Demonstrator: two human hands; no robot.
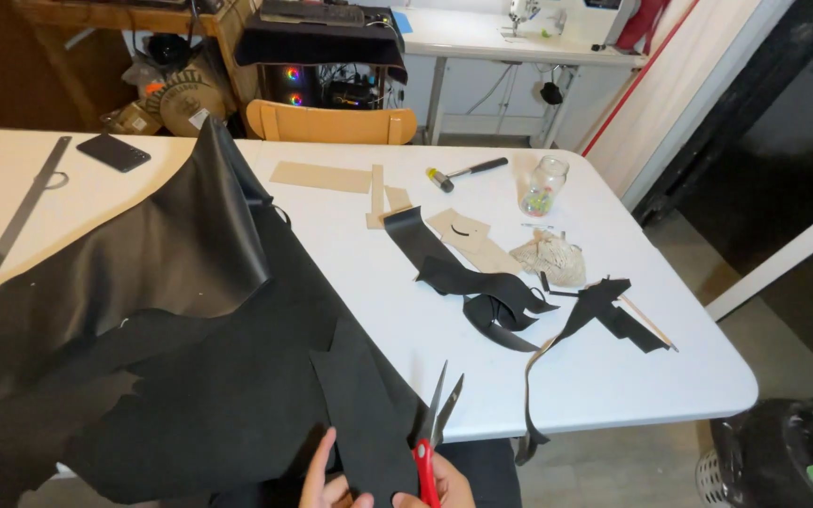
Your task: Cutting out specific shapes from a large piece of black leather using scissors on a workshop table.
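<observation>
While my left hand [324, 480] pinches the large black leather sheet [190, 376], my right hand [444, 484] grips red-handled scissors [433, 437], blades parted, on the white table [613, 376].

A long white table [613, 376] fills the view, its rounded corner jutting out to the right over a grey floor [632, 466]. Behind it, a wooden chair [331, 123] is tucked in close. Further back stands a second white table [482, 38] on metal legs, a sewing machine [529, 14] on top. To its left, a dark cloth [317, 42] drapes over a stand, coloured lights glowing underneath. A wooden bench [124, 19] sits top left. Right side: a white wall panel [679, 85] with a red stripe, then darkness. A black bin [783, 452] waits bottom right.
</observation>
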